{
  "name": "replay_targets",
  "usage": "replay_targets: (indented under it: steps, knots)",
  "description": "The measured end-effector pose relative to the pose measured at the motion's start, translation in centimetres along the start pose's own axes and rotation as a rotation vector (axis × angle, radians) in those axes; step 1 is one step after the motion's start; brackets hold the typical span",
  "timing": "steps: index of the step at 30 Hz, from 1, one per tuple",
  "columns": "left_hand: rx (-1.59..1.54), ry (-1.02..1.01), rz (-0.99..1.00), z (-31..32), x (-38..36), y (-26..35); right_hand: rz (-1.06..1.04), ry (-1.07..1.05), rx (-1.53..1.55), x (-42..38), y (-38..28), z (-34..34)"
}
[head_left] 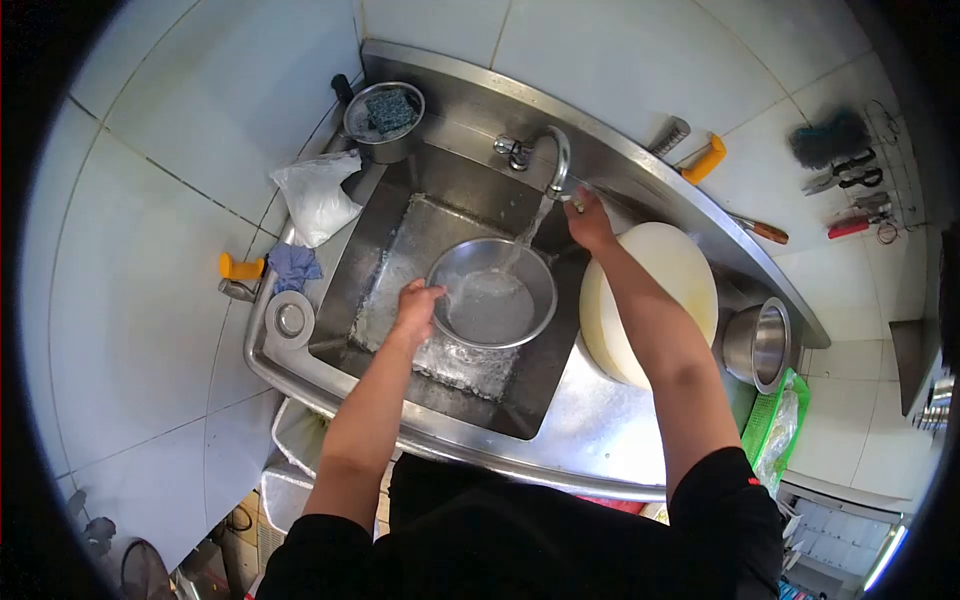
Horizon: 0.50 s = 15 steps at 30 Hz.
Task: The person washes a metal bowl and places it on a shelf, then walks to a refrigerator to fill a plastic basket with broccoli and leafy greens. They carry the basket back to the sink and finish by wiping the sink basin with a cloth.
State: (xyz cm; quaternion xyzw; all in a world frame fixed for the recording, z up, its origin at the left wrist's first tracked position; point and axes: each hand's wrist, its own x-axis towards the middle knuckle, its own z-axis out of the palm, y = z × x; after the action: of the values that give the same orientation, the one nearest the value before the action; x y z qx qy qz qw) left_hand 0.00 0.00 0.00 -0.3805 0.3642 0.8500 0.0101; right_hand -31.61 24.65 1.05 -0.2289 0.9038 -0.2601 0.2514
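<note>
My left hand (415, 312) grips the near-left rim of a round metal bowl (545, 325), thumb over the edge. The bowl sits inside the stainless steel sink (345, 270) and has water in it. Water runs from the curved faucet (563, 160) into the bowl. At the tip of the spout, the closed fingers of my right hand (590, 220) are on the faucet; exactly which part they hold is hard to make out. More water lies on the sink bottom below the bowl.
A thick round white board (650, 300) lies right of the basin, under my right forearm. Beyond it are a steel pot (757, 345) and a green basket (778, 425). On the left stand a pot with a scouring pad (390, 110), a white plastic bag (318, 195) and a blue cloth (293, 267).
</note>
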Motion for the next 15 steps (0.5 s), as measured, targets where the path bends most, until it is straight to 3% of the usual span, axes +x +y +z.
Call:
replay_targets:
  steps: [2,3,5,7,8,9,11,12,15]
  knots:
    - [-0.037,0.049,-0.043,-0.3,0.1,-1.4,0.073,0.201,-0.367,4.5,3.2,3.0]
    - [-0.063,0.054,-0.07,-0.8,0.5,-3.0,0.083,0.174,-0.392,4.3,3.7,3.9]
    - [-0.145,0.161,-0.078,-1.6,0.5,-4.6,-0.003,0.195,-0.728,2.2,0.9,6.6]
    - [-0.173,0.193,-0.172,-4.7,1.8,-6.5,0.001,0.135,-0.292,-4.4,-10.2,5.5]
    - [-0.206,0.226,-0.26,-5.5,2.1,-7.8,0.144,0.094,-0.022,-4.8,-11.2,6.4]
    - [-0.213,0.221,-0.264,-5.5,2.2,-8.6,0.147,0.094,-0.031,-4.7,-11.1,7.7]
    - [-0.299,0.339,-0.293,-5.3,2.1,-9.6,-0.085,0.246,0.209,-4.5,-9.8,10.0]
    - [-0.307,0.337,-0.293,-4.4,2.0,-9.5,0.005,0.193,0.372,-5.5,-11.7,8.5]
    - [-0.364,0.372,-0.259,-1.0,1.5,-8.7,0.146,0.232,0.404,-3.9,-10.7,8.5]
